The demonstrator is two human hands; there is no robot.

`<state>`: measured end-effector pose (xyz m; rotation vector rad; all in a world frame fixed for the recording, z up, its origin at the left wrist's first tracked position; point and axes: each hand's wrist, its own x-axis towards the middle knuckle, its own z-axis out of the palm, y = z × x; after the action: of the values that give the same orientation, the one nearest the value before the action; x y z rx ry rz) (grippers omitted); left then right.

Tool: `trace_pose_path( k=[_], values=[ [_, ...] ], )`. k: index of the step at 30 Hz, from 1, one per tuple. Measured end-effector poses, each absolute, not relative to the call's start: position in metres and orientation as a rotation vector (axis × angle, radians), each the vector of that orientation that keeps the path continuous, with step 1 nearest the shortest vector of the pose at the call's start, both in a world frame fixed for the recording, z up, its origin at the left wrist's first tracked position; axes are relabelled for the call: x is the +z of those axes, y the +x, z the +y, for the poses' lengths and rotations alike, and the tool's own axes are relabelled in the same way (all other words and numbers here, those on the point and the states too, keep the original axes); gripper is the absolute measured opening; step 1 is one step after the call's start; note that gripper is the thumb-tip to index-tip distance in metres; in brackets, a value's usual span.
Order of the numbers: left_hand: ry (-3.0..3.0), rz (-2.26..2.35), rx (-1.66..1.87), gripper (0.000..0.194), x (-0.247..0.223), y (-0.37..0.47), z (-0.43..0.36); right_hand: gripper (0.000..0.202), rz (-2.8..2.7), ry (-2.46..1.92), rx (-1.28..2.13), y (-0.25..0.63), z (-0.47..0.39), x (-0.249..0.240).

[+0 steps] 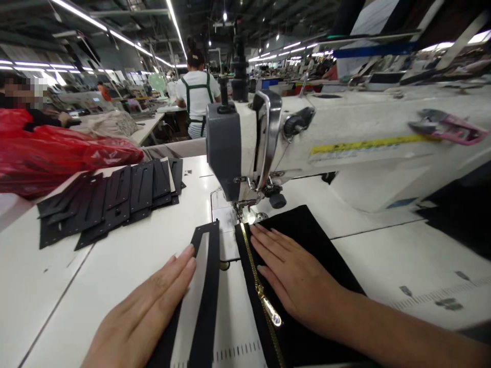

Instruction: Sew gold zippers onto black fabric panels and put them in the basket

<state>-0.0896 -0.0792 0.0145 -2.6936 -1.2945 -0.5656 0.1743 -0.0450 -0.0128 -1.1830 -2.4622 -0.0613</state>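
Resting flat on a rectangular piece of black fabric [316, 240], the right hand [295, 273] has its fingers stretched out close together and its thumb set slightly apart, pressing down and gripping nothing. Its fingertips lie just right of a gold metal zipper [251, 260] that runs along the fabric's left side, with a shiny gold zipper pull [270, 309] hanging from its slider, left of the palm. The zipper's upper end is at the metal presser foot [241, 217] of a grey-and-white industrial sewing machine [224, 148], where a small light glows; whether it sits under the foot is unclear.

The left hand [143, 304] has its digits straight and pressed together, tips touching the left edge of a long black frame-shaped strip [210, 286] with a slot down its middle; I cannot tell whether it pinches the strip. Strip and fabric lie apart, side by side on the white counter [115, 286].

Farther left, overlapping black slotted pieces [140, 186] lie in a spread pile, near a crumpled red plastic bag [69, 153]. Pink-handled metal snips [464, 128] are on the machine's arm, by a yellow measuring strip [345, 146].
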Motion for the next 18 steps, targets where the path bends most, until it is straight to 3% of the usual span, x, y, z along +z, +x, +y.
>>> trace_pose_path(
  k=[7, 11, 18],
  values=[
    [-2.769, -0.813, -0.615, 0.042, -0.004, -0.029, -0.065, 0.043, -2.435, -1.144, 0.000, 0.176, -0.049, -0.013],
    [-2.769, -0.950, -0.536, 0.036, -0.014, -0.026, -0.053, 0.043, -2.405, -1.131, -0.022, 0.176, -0.049, -0.014],
    [-2.863, -0.897, -0.440, 0.046, -0.005, -0.042, -0.037, 0.042, -2.339, -1.147, -0.041, 0.175, -0.049, -0.017]
  ],
)
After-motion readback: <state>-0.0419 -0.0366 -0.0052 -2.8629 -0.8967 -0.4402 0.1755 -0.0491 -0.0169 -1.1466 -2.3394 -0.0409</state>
